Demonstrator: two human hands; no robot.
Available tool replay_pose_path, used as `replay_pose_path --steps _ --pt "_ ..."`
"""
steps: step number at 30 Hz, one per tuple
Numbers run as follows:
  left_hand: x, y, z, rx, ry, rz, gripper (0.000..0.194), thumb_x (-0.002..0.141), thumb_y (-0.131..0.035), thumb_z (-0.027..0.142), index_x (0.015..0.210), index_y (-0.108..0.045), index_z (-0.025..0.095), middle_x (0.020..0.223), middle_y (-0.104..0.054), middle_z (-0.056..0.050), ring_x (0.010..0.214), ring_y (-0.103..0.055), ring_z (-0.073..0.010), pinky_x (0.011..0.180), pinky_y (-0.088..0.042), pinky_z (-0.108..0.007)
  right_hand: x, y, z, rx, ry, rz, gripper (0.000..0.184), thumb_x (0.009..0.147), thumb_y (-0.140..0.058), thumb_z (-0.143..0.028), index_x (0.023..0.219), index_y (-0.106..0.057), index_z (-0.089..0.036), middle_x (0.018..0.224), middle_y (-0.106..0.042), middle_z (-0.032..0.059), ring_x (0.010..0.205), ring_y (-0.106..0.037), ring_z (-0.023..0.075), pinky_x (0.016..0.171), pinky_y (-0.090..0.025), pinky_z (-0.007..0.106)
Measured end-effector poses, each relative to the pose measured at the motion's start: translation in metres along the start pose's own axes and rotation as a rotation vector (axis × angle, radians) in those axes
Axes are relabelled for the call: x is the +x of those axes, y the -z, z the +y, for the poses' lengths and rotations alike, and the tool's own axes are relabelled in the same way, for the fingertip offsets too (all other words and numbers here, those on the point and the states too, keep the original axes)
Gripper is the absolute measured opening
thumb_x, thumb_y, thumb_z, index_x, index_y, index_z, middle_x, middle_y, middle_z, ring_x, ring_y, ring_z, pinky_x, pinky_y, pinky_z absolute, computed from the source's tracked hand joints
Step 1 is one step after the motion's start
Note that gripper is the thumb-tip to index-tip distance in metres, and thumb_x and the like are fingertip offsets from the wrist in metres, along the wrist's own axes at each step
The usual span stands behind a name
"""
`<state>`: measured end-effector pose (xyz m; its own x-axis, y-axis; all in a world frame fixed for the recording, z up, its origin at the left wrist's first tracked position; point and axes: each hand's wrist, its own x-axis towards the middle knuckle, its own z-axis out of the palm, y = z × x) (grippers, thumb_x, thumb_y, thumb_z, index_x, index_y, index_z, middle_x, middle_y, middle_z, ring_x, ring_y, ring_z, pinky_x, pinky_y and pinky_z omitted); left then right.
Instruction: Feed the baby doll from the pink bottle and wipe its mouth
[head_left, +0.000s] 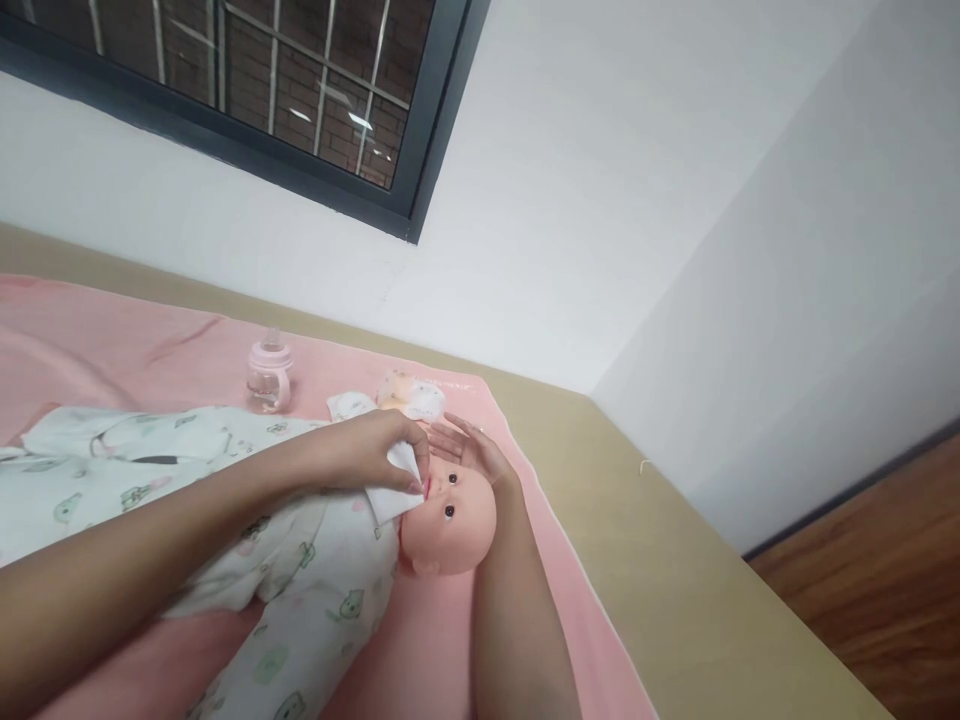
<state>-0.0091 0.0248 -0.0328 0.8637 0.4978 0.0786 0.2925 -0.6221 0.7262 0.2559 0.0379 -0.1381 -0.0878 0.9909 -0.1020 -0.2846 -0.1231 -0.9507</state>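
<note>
A baby doll (457, 530) in a white suit with green animal prints lies on its back on a pink blanket (420, 640), its bald head toward the right. My left hand (379, 450) pinches a folded white tissue (394, 500) against the doll's mouth and chin. Along the far side of the head lies my right hand (476, 450), fingers stretched out and the forearm passing by the crown. Part of the doll's neck and far cheek is hidden by my hands.
A pink-lidded baby bottle (268, 378) with a handle stands on the blanket beyond the doll. Near my hands lies a crumpled patterned cloth or packet (412, 395). The wooden table edge (600, 480) borders a white wall and a barred window (315, 90).
</note>
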Motion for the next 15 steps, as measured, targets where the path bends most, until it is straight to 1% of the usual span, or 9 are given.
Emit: replay_pose_path --steps 2,3,7,8,12,15 --pt "0.0001 -0.0018 0.0004 0.039 -0.024 0.028 0.013 0.071 -0.065 0.031 0.079 -0.071 0.022 0.089 -0.072 0.000 0.086 -0.066 -0.0242 0.069 -0.047 -0.027 -0.0003 0.0004 -0.0001 0.008 0.003 -0.012 0.045 0.082 -0.059 -0.043 0.122 -0.056 -0.023 0.119 -0.066 0.0071 0.106 -0.064 0.0212 0.101 -0.045 0.046" --pt "0.0000 -0.0022 0.0012 0.058 -0.024 0.038 0.012 0.070 -0.065 0.030 0.078 -0.071 0.023 0.089 -0.072 0.000 0.086 -0.066 -0.0241 0.068 -0.047 -0.027 -0.0005 0.0006 -0.0001 0.012 0.006 -0.017 0.046 0.081 -0.060 -0.043 0.123 -0.056 -0.023 0.119 -0.066 0.0072 0.106 -0.064 0.0214 0.101 -0.044 0.046" --pt "-0.0015 -0.0007 0.0059 0.060 0.047 0.029 0.015 0.072 -0.063 0.034 0.080 -0.070 0.023 0.089 -0.070 -0.001 0.074 -0.066 -0.0232 0.049 -0.043 -0.025 -0.0018 0.0003 -0.0002 0.026 0.021 -0.036 0.053 0.077 -0.065 -0.044 0.124 -0.055 -0.021 0.120 -0.066 0.0098 0.110 -0.062 0.0227 0.104 -0.042 0.047" --pt "-0.0019 0.0001 0.0067 0.067 0.057 0.036 0.016 0.072 -0.063 0.034 0.080 -0.070 0.023 0.088 -0.070 -0.001 0.073 -0.065 -0.0230 0.048 -0.042 -0.025 -0.0021 0.0001 -0.0002 0.028 0.025 -0.039 0.055 0.076 -0.066 -0.044 0.125 -0.055 -0.021 0.121 -0.065 0.0104 0.111 -0.062 0.0230 0.104 -0.041 0.047" --pt "-0.0021 0.0022 0.0068 0.174 0.005 0.119 0.011 0.071 -0.064 0.032 0.077 -0.070 0.024 0.084 -0.069 0.000 0.081 -0.063 -0.0227 0.063 -0.044 -0.027 -0.0031 -0.0004 -0.0003 0.017 0.031 -0.035 0.060 0.073 -0.070 -0.046 0.125 -0.054 -0.020 0.123 -0.065 0.0116 0.112 -0.060 0.0240 0.105 -0.040 0.048" --pt "-0.0019 0.0017 0.0060 0.191 0.011 0.104 0.013 0.073 -0.063 0.033 0.079 -0.069 0.023 0.085 -0.069 0.001 0.081 -0.063 -0.0216 0.062 -0.042 -0.026 -0.0024 0.0007 0.0005 0.022 0.039 -0.052 0.060 0.073 -0.070 -0.046 0.124 -0.055 -0.020 0.122 -0.065 0.0110 0.111 -0.061 0.0239 0.106 -0.040 0.048"
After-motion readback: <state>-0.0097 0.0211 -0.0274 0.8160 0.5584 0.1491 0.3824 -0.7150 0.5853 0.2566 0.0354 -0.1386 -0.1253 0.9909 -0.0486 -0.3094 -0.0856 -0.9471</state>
